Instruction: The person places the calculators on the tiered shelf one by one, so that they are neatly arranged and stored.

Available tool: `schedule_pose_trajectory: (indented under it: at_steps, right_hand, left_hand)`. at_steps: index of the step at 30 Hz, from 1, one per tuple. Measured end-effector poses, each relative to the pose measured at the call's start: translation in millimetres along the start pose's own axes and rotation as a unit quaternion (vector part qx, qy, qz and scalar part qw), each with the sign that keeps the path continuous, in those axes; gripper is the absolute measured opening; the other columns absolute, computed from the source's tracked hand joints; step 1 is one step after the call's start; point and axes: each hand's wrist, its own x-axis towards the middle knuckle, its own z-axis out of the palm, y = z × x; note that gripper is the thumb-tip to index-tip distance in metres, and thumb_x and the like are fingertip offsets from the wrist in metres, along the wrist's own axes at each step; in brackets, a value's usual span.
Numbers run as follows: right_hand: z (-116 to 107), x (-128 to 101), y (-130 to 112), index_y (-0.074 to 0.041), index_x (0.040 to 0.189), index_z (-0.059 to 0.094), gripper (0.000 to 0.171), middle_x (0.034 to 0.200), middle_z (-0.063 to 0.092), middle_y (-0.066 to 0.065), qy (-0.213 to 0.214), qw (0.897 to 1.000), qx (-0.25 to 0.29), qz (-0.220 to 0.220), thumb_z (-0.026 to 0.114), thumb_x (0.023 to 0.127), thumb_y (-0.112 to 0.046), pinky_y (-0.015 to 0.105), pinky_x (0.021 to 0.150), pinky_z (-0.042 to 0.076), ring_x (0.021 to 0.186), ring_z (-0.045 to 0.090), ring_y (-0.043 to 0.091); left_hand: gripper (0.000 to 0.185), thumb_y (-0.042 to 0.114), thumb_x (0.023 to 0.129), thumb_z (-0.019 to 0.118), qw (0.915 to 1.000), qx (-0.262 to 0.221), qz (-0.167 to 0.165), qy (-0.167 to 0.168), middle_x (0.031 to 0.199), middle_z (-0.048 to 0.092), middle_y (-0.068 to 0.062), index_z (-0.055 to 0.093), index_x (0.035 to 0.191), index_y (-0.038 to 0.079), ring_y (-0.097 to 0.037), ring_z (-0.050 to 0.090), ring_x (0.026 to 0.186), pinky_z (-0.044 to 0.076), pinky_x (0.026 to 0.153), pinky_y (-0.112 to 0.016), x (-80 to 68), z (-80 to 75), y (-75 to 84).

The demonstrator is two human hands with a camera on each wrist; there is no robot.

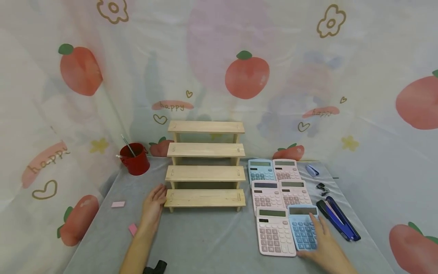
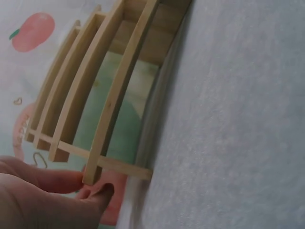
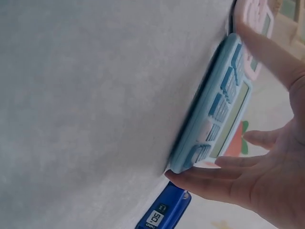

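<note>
My right hand [image 1: 323, 245] spans a light blue calculator [image 1: 303, 234], thumb at one side edge and a fingertip at the other, with the remaining fingers spread over it. The calculator lies beside a pink one [image 1: 275, 232] in the front row; in the right wrist view its blue body [image 3: 214, 109] is close on the cloth. At the left end of a four-step wooden stand [image 1: 205, 198], my left hand [image 1: 154, 203] holds its fingers extended, touching the end of the lowest step. In the left wrist view the fingertips [image 2: 107, 191] are right at that step's end.
Behind the front pair stand two more rows of calculators, including another blue one [image 1: 261, 170]. To their right lie a long blue stapler-like tool [image 1: 338, 219], small black clips [image 1: 322, 188] and a pale blue item [image 1: 312, 170]. A red bucket [image 1: 135, 161] and small pink blocks [image 1: 118, 204] are at left.
</note>
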Motion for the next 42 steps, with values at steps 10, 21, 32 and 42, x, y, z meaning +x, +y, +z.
schedule_pose_trajectory:
  at_steps: [10, 21, 32, 42]
  right_hand:
    - [9, 3, 2, -0.012, 0.168, 0.005, 0.154, 0.161, 0.012, 0.039, 0.022, 0.999, -0.014, -0.034, 0.094, 0.054, -0.066, 0.081, 0.093, 0.040, 0.132, 0.031, 0.072]
    - [8, 0, -3, -0.017, 0.168, 0.012, 0.147, 0.162, 0.021, 0.032, 0.062, 0.996, -0.032, -0.053, 0.099, 0.056, -0.051, 0.083, 0.091, 0.040, 0.130, 0.037, 0.068]
    - [1, -1, -4, -0.018, 0.169, 0.008, 0.150, 0.161, 0.019, 0.032, 0.077, 0.995, -0.024, -0.067, 0.102, 0.053, -0.041, 0.087, 0.093, 0.034, 0.133, 0.030, 0.070]
    - [-24, 2, -26, -0.017, 0.168, 0.017, 0.148, 0.159, 0.024, 0.033, 0.166, 0.978, -0.007, -0.123, 0.103, 0.048, -0.026, 0.090, 0.083, 0.033, 0.129, 0.032, 0.072]
  left_hand:
    - [0.060, -0.013, 0.103, 0.040, 0.9998, -0.010, 0.003, 0.018, 0.167, 0.031, -0.021, 0.026, 0.161, -0.005, -0.028, 0.031, 0.154, 0.031, 0.121, -0.037, -3.2, 0.9, -3.7]
    - [0.061, -0.013, 0.104, 0.041, 0.9997, -0.014, 0.002, 0.020, 0.167, 0.031, -0.018, 0.027, 0.162, -0.002, -0.025, 0.032, 0.154, 0.028, 0.122, -0.039, -5.9, 0.7, -1.1]
    - [0.060, -0.015, 0.102, 0.040, 0.9995, -0.024, 0.010, 0.018, 0.166, 0.032, -0.021, 0.029, 0.160, -0.005, -0.027, 0.031, 0.154, 0.028, 0.122, -0.040, -5.9, 1.4, -2.9]
    - [0.061, -0.015, 0.101, 0.039, 0.9992, -0.036, 0.003, 0.018, 0.166, 0.033, -0.020, 0.029, 0.161, -0.005, -0.027, 0.032, 0.154, 0.029, 0.122, -0.041, -3.9, 1.2, -4.5]
